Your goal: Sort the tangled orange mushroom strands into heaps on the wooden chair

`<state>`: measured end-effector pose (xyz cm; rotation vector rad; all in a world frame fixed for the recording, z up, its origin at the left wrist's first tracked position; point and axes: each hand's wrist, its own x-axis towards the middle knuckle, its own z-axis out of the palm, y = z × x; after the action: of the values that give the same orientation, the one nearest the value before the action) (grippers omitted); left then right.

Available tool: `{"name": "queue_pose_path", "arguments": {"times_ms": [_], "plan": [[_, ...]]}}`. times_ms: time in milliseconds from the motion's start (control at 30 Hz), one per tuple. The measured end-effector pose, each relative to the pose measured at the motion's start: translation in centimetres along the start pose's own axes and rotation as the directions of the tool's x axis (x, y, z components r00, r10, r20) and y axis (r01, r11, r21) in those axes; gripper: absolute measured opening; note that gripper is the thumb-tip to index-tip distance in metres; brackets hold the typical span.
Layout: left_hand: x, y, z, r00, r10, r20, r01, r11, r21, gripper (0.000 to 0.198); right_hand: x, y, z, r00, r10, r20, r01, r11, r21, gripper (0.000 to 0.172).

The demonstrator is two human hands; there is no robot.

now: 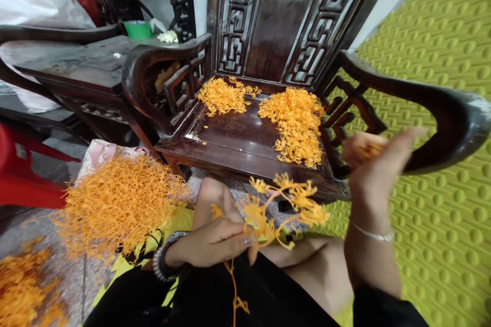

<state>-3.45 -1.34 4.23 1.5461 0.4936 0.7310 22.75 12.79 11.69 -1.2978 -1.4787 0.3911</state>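
Observation:
My left hand (218, 241) is over my lap, its fingers closed on a cluster of orange curly strands (268, 214) that fans out to the right. One thin strand hangs below it over the black clothing. My right hand (378, 161) is raised at the right, in front of the chair's armrest, blurred, with its thumb stretched out and the other fingers curled. A bit of orange shows between those fingers. On the dark wooden chair seat (238, 135) lie two orange piles, a smaller one (224, 96) at the back left and a larger one (297, 125) along the right.
A big heap of orange strands (125, 204) rests on a pinkish bag (97, 152) at the left. More orange pieces (26, 286) are on the floor at the lower left. A red stool (23, 168), a side table (84, 64) with green tape (138, 29), and a yellow-green textured surface (448, 204) are around.

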Motion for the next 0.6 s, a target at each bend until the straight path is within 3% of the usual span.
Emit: {"name": "queue_pose_path", "arguments": {"times_ms": [167,300,367,433,500,533,600], "plan": [[1.3,-1.4,0.6,0.983,-0.029,-0.179,-0.013,0.974,-0.228,0.033,5.7,6.3,4.6,0.988,0.097,0.122,-0.030,0.887,-0.461,0.042],[2.5,-1.9,0.3,0.938,0.025,-0.346,-0.101,0.974,-0.205,0.033,7.2,10.2,6.7,0.976,0.121,0.179,-0.012,0.856,-0.517,0.016],[3.1,-1.8,0.0,0.919,0.010,-0.393,-0.087,0.980,-0.178,0.034,6.1,10.4,6.7,0.980,0.086,0.177,0.018,0.858,-0.514,0.020],[3.8,-1.7,-0.2,0.914,0.018,-0.404,-0.089,0.984,-0.156,0.034,3.8,9.3,6.3,0.994,-0.023,0.103,0.064,0.908,-0.414,0.034],[4.5,-1.8,-0.3,0.915,0.056,-0.399,-0.128,0.980,-0.154,0.034,0.4,7.2,6.1,0.995,-0.103,0.015,0.104,0.983,-0.153,0.038],[4.9,-1.9,-0.3,0.914,0.075,-0.398,-0.147,0.977,-0.155,0.034,-1.6,6.0,6.1,0.996,-0.080,0.036,0.079,0.997,0.028,0.037],[5.6,-2.2,-0.3,0.912,0.066,-0.406,-0.136,0.980,-0.146,0.033,-5.5,3.7,6.4,0.973,-0.018,0.228,-0.067,0.931,0.360,0.043]]}}
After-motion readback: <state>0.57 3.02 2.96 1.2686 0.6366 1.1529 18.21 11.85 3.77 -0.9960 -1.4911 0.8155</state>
